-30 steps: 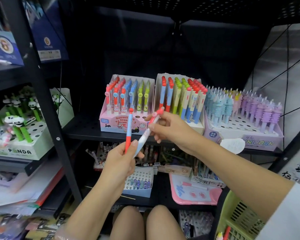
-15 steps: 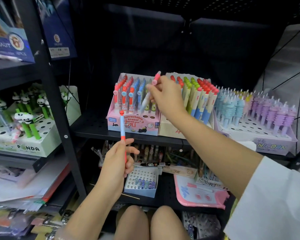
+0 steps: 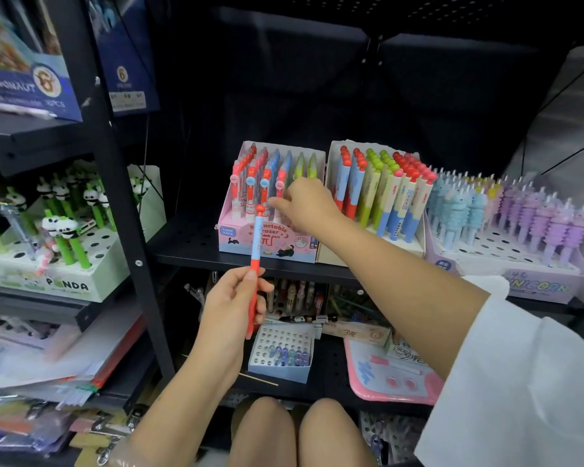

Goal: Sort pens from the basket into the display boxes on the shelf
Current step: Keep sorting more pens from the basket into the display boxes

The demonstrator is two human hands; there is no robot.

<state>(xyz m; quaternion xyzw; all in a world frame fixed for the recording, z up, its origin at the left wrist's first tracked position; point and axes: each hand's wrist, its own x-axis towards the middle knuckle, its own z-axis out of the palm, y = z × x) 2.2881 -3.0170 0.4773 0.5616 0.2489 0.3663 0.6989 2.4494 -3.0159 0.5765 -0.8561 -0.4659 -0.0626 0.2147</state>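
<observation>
The right hand [image 3: 305, 205] is reaching into the front row of the pink cardboard display box of retractable eraser pens [image 3: 267, 242] on the black perforated metal shelf [image 3: 189, 244]. Its fingertips are lying against a pink-topped pen standing there, but whether they are pinching that pen or only pressing it down cannot be told. As a judgement, the step in hand is seating one pen in its slot.

The left hand [image 3: 231, 306] is gripping a slim pen with a red lower barrel, pale blue upper barrel and red mushroom-shaped cap [image 3: 256, 261], holding it upright in front of the shelf edge, below the pink box. This pen is waiting its turn. By its colours it is probably matching the neighbouring cream cardboard box of red, green and blue capped pens [image 3: 381, 197], so the next move is likely calling for a slot to be picked among the red-and-blue ones there, with the tip going in first. The basket is not showing.

The pink box is reading "ractable", "raser" and "pen" on its front. The pens in the cream box are carrying small print too fine to read. The lilac box of pastel unicorn pens [image 3: 533, 286] is reading "UNICORN", and the white box of green panda pens [image 3: 58, 281] is reading "PANDA".
</observation>
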